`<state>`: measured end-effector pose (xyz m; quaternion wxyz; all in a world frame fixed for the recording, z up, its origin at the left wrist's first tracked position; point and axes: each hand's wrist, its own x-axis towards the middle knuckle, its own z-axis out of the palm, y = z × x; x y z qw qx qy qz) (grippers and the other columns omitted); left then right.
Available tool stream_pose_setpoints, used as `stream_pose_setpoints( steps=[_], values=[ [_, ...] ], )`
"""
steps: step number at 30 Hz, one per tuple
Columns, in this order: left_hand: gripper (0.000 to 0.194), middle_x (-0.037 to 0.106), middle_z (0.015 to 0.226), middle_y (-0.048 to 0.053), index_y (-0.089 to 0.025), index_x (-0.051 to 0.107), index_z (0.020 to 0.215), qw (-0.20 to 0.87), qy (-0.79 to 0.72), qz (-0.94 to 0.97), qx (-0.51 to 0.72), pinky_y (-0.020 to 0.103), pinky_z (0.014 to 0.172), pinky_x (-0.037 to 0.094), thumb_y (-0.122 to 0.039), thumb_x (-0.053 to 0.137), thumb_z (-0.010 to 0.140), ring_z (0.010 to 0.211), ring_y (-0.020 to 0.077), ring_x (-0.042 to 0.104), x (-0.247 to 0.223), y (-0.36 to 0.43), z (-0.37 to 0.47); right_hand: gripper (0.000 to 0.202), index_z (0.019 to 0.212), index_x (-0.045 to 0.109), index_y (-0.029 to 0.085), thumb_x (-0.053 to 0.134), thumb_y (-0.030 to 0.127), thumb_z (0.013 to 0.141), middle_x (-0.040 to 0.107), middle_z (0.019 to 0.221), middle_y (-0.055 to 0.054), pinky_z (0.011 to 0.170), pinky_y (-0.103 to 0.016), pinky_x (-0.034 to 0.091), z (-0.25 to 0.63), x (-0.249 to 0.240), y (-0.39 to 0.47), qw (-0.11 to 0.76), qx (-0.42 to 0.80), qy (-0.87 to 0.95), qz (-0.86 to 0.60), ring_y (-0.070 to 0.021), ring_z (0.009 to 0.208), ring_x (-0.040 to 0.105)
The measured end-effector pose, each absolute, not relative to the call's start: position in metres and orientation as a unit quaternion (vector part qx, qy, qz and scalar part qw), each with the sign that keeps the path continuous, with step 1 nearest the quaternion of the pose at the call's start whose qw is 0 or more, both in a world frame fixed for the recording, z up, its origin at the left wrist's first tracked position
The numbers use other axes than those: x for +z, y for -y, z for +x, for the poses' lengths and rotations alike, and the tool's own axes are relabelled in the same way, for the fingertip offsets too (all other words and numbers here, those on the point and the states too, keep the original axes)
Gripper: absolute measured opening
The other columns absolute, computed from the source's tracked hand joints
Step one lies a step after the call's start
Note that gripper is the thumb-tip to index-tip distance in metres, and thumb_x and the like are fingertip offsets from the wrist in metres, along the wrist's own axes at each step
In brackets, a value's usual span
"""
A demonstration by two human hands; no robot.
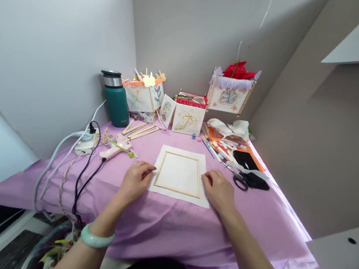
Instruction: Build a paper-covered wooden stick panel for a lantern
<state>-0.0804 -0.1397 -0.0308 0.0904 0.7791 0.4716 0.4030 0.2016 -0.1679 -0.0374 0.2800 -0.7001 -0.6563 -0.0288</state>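
Observation:
A white sheet lies flat on the purple tablecloth, and a thin wooden stick frame rests on top of it. At the sheet's left edge is my left hand, its fingers curled with thumb and index together near the paper. My right hand is at the opposite edge, its fingers likewise bent in a pinch against the paper. Each hand seems to hold a side edge of the sheet, outside the frame. A pale green bangle circles my left wrist.
Left: green bottle, glue gun, power strip with cables, loose sticks. Behind: decorated boxes; a lantern with red paper. Right: markers, black phone, scissors.

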Motion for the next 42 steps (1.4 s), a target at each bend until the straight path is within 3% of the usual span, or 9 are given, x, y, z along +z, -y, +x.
stream_pose_setpoints(
  steps=[14,21,25,29,38,42],
  values=[
    [0.016,0.068,0.086,0.006,-0.017,0.070,0.089,0.092,-0.495,0.777,0.377,0.032,0.080,0.046,-0.016,0.055,0.082,0.086,0.0191,0.058,-0.027,0.144,-0.077,0.019,0.081,0.062,0.022,0.048,0.032,0.089,0.066,0.089,-0.001,0.063,-0.027,0.035,0.202,-0.037,0.168,0.273,-0.023,0.661,-0.699,-0.0171,0.077,0.060],
    [0.020,0.071,0.090,0.002,-0.020,0.070,0.094,0.095,-0.564,0.753,0.326,0.021,0.071,0.049,-0.020,0.052,0.085,0.075,0.0117,0.063,-0.015,0.131,-0.089,0.019,0.082,0.062,0.022,0.048,0.033,0.089,0.066,0.090,-0.001,0.063,-0.028,0.035,0.204,-0.037,0.167,0.263,-0.024,0.663,-0.700,-0.0175,0.079,0.061],
    [0.028,0.070,0.106,0.010,-0.017,0.069,0.102,0.030,-0.658,0.697,0.285,0.031,0.085,0.047,-0.024,0.046,0.087,0.094,0.0210,0.064,0.006,0.113,-0.114,0.019,0.082,0.062,0.022,0.048,0.033,0.089,0.066,0.091,-0.001,0.063,-0.027,0.035,0.204,-0.038,0.167,0.266,-0.022,0.661,-0.702,-0.0173,0.079,0.061],
    [0.035,0.071,0.097,0.017,-0.015,0.067,0.106,-0.004,-0.729,0.652,0.206,0.040,0.078,0.047,-0.034,0.046,0.087,0.092,0.0316,0.066,0.019,0.097,-0.133,0.019,0.081,0.062,0.022,0.048,0.032,0.089,0.066,0.090,-0.001,0.063,-0.027,0.035,0.203,-0.037,0.167,0.265,-0.021,0.663,-0.700,-0.0171,0.078,0.060],
    [0.038,0.072,0.093,0.017,-0.016,0.069,0.096,-0.053,-0.763,0.632,0.128,0.038,0.073,0.047,-0.042,0.044,0.085,0.091,0.0327,0.066,0.021,0.084,-0.135,0.018,0.080,0.062,0.022,0.049,0.030,0.089,0.066,0.088,0.000,0.063,-0.027,0.034,0.202,-0.036,0.168,0.274,-0.016,0.662,-0.698,-0.0168,0.077,0.060],
    [0.038,0.071,0.097,0.019,-0.013,0.070,0.093,-0.065,-0.762,0.634,0.109,0.037,0.075,0.047,-0.038,0.043,0.085,0.096,0.0333,0.065,0.030,0.081,-0.139,0.018,0.079,0.061,0.021,0.049,0.029,0.089,0.065,0.086,-0.001,0.063,-0.027,0.034,0.201,-0.035,0.168,0.276,-0.021,0.662,-0.697,-0.0163,0.076,0.060]
  ],
)
